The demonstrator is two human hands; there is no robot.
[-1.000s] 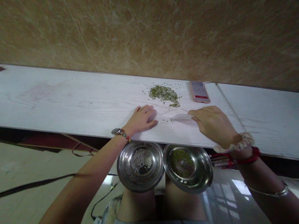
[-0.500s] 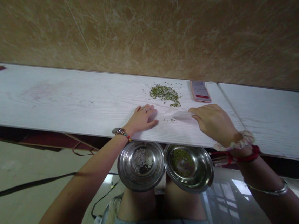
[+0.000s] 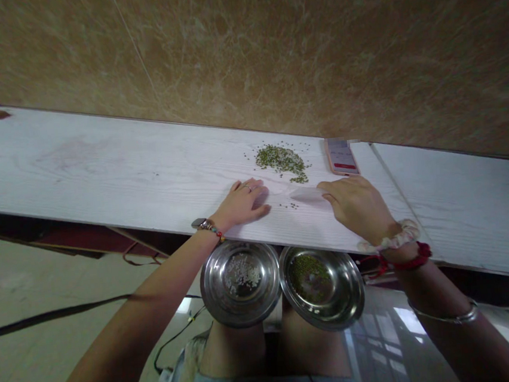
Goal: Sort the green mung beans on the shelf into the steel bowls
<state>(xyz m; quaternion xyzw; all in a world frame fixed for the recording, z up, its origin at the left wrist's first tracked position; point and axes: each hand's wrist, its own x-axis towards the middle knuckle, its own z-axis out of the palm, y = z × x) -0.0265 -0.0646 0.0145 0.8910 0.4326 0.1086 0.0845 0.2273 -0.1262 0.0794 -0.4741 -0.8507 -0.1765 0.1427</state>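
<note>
My left hand [image 3: 243, 203] lies flat on the white wooden table [image 3: 100, 176], fingers stretched toward the right. My right hand [image 3: 357, 205] rests knuckles up, its fingers closed on a thin whitish card [image 3: 308, 195] that lies flat on the table. A few loose green beans [image 3: 289, 205] sit between the two hands. A pile of green beans [image 3: 281, 159] lies just beyond them. Two steel bowls rest on my lap below the table edge: the left bowl [image 3: 240, 282] holds white grains, the right bowl [image 3: 321, 283] holds green beans.
A pink phone [image 3: 341, 156] lies face up right of the bean pile, near the brown marbled wall [image 3: 268, 51]. A dark cable [image 3: 54, 315] runs over the floor at the left. A seam [image 3: 393, 186] crosses the table on the right.
My right hand has slid slightly up and to the left with the card. The left hand has stayed in place.
</note>
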